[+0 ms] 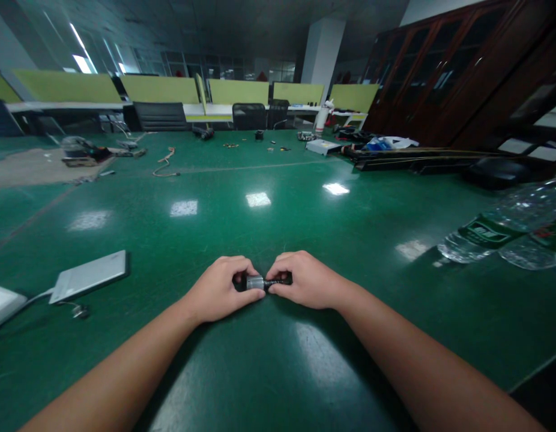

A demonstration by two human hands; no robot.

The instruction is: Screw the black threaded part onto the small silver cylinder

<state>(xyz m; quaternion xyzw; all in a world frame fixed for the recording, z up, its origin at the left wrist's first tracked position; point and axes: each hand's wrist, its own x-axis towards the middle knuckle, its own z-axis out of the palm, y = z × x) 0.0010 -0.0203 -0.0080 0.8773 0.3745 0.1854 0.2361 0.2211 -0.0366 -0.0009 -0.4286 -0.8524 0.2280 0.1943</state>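
Observation:
A short silver metal cylinder (255, 282) lies just over the green tabletop (260, 231), gripped between the thumb and fingers of my left hand (224, 288). From its right end runs a thin dark rod (274, 281) that looks ridged or threaded. My right hand (305, 281) pinches this rod between thumb and fingertips. Cylinder and rod line up end to end, roughly level. Whether they are joined or only touching I cannot tell. Fingers partly hide both pieces.
Left lies a flat pale device (91, 276) with a cable to a white box (3, 306). Clear plastic bottles (485, 231) are at right. Farther back are a coiled cord (167, 161), small parts (230, 145), a silver box (323, 146) and long dark bars (395, 159).

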